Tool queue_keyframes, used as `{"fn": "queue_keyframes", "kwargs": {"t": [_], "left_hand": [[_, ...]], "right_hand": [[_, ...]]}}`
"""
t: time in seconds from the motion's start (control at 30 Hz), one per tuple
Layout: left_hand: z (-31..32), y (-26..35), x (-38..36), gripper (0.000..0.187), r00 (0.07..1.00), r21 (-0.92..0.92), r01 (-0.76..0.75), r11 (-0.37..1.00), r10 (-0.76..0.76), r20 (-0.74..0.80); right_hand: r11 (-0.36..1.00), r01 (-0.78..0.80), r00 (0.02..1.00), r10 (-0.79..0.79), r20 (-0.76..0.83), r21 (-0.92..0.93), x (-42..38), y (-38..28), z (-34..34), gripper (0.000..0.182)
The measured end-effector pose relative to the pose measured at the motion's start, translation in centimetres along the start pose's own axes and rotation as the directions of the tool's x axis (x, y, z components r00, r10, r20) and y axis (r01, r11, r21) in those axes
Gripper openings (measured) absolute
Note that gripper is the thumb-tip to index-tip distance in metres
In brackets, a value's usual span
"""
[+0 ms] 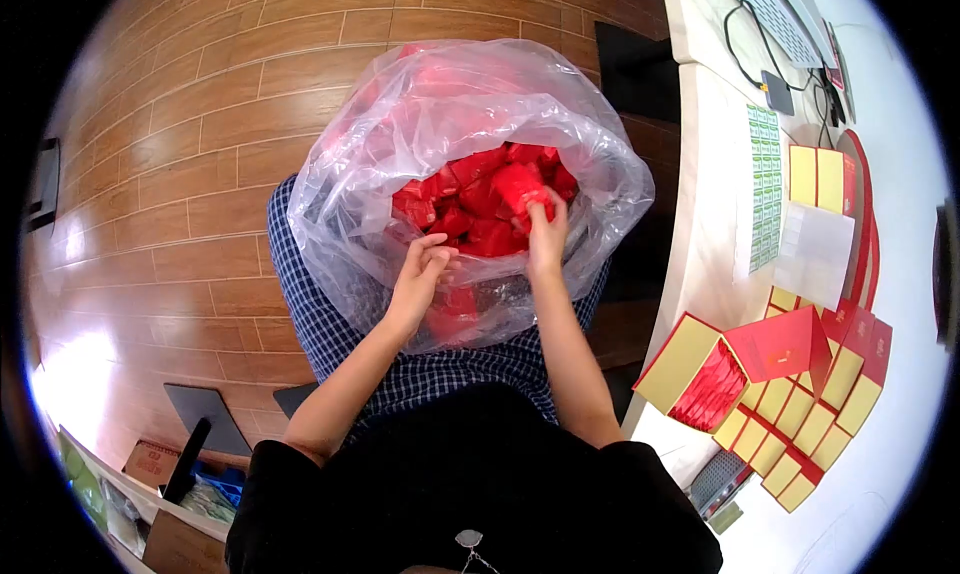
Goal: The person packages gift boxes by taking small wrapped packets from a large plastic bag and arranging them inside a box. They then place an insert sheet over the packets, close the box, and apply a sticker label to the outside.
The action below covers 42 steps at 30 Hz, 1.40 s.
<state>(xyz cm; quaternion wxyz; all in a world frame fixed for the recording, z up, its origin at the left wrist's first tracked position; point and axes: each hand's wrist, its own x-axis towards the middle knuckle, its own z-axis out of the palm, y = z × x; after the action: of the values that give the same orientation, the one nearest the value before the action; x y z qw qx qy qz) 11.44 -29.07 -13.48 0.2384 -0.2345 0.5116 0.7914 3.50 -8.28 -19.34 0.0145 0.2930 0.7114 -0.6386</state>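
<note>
A large clear plastic bag (345,209) stands against the person's lap with its mouth wide. Inside lie many small shiny red packets (470,169). In my right hand (546,236), which reaches into the mouth from the near right side, a red packet (519,186) is gripped between fingers and thumb, above the others. My left hand (422,274) is at the near left rim of the bag, fingers slightly curled and apart, with nothing visible in it. Whether its fingertips touch the plastic is hard to tell.
On the white table (700,224) at the right, an open red-and-gold box (685,369) holds red packets. Stacked boxes (800,414), a sheet of green stickers (764,184) and a cabled device (785,19) are there too. Wooden-look floor (200,194) lies left.
</note>
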Motion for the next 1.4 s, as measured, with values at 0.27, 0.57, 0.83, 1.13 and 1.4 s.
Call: {"fn": "queue_keyframes", "kwargs": {"t": [0.27,0.57,0.83,1.13,1.4], "left_hand": [[2.9,3.4,-1.8,0.060,0.996,-0.221,0.067,0.973,-0.050,0.079],[2.4,3.0,-3.3,0.074,0.955,0.120,-0.205,0.971,0.172,0.241],[1.5,4.9,-4.9,0.063,0.988,0.088,-0.091,0.992,0.079,0.132],[0.8,8.0,-6.2,0.062,0.874,0.534,-0.204,0.820,-0.092,0.476],[0.6,9.9,-5.9,0.092,0.795,0.487,-0.013,0.873,-0.286,0.535]], "right_hand": [[0.756,0.622,0.765,-0.531,0.364,-0.205,-14.7,-6.0,1.3,0.063],[0.833,0.537,0.814,-0.470,0.341,-0.135,-16.4,-7.4,-1.5,0.064],[0.856,0.024,0.958,-0.168,0.233,0.517,-15.2,-9.6,-4.6,0.049],[0.745,0.667,0.702,-0.633,0.327,0.009,-14.3,-12.4,-6.8,0.029],[0.622,0.772,0.519,-0.495,0.696,-0.133,-18.1,-12.3,-5.9,0.045]]}}
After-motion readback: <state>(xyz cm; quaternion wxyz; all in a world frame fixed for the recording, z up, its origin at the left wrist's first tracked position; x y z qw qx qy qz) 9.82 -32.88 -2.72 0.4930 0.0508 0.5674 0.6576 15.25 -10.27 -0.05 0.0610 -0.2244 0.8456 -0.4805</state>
